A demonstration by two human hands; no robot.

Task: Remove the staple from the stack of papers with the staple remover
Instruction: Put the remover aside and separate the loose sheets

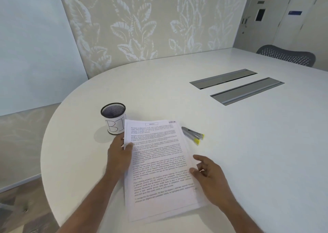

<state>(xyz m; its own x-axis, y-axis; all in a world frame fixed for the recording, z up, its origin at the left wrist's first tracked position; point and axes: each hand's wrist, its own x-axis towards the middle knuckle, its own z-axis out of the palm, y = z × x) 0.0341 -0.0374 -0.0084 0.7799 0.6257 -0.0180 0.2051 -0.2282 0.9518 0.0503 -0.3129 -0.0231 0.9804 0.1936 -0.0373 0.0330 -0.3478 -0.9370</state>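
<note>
Pinching the papers (159, 163) at their left edge is the left hand (118, 155) — the right hand (212, 176), fingers loose and apart, touches the right edge, with the staple remover (193, 135) just beyond.

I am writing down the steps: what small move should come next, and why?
Probably the right hand should reach forward for the staple remover: it lies untouched on the table beside the papers, which the left hand holds at their left edge.
</note>
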